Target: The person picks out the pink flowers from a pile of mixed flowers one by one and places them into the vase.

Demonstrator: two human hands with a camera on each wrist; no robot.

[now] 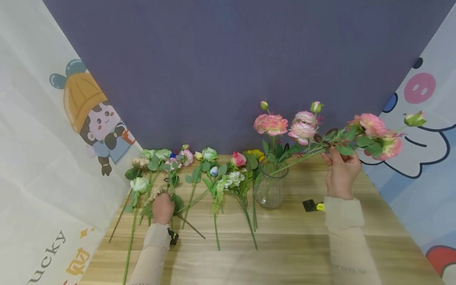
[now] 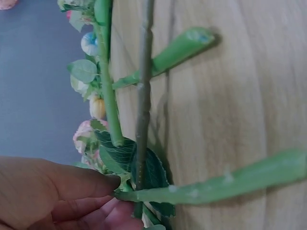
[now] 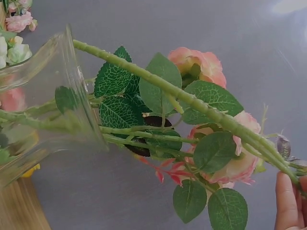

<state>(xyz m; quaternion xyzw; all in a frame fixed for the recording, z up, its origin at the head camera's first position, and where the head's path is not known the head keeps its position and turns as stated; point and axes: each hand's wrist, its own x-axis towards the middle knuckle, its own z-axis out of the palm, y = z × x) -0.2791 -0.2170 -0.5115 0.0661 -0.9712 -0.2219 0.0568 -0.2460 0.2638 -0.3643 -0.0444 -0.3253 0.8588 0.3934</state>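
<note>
A pink flower stem [image 1: 370,134] slants through the air at the right, its lower end at the mouth of the glass vase [image 1: 269,186] standing mid-bench; the right hand [image 1: 341,170] pinches it near the leaves. The left hand [image 1: 163,208] rests on the row of loose flowers [image 1: 199,174] lying on the wooden bench [image 1: 292,245], its grip curled round green stalks there.

even, soft light overall; short faint shadows under the stems on the counter [image 1: 285,245]. head view sharp at centre, with wide-angle bending at the edges. left wrist view soft: near stem [image 2: 216,184] blurred; right wrist view has the vase [image 3: 48,110] smeared and a bright glare patch top right.
</note>
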